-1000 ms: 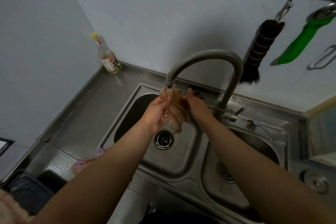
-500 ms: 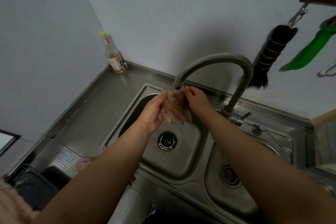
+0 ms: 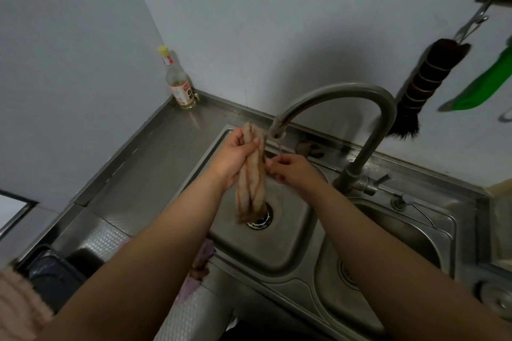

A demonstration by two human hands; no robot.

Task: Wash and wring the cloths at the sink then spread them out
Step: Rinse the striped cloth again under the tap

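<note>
Stainless double sink [image 3: 277,277] set into a steel counter in a grey-walled corner, two basins side by side, one drain in each. One gooseneck tap [image 3: 360,97] arched over the left basin, a thin stream of water falling from its spout. Two bare forearms reaching in from below. One twisted brown-and-cream striped cloth [image 3: 250,180] hanging lengthwise above the left drain — upper end clenched in the left hand [image 3: 235,158], lower end dangling free. Right hand [image 3: 291,169] just beside the cloth under the stream, fingers loosely curled, grasping nothing visible. A second cloth, purple [image 3: 201,266], draped over the sink's front edge beneath the left arm. One dark brush [image 3: 424,86] and one green-handled utensil [image 3: 482,86] hung on the wall. One clear bottle [image 3: 178,83], yellow cap, red-and-white label — print too small to read.
</note>
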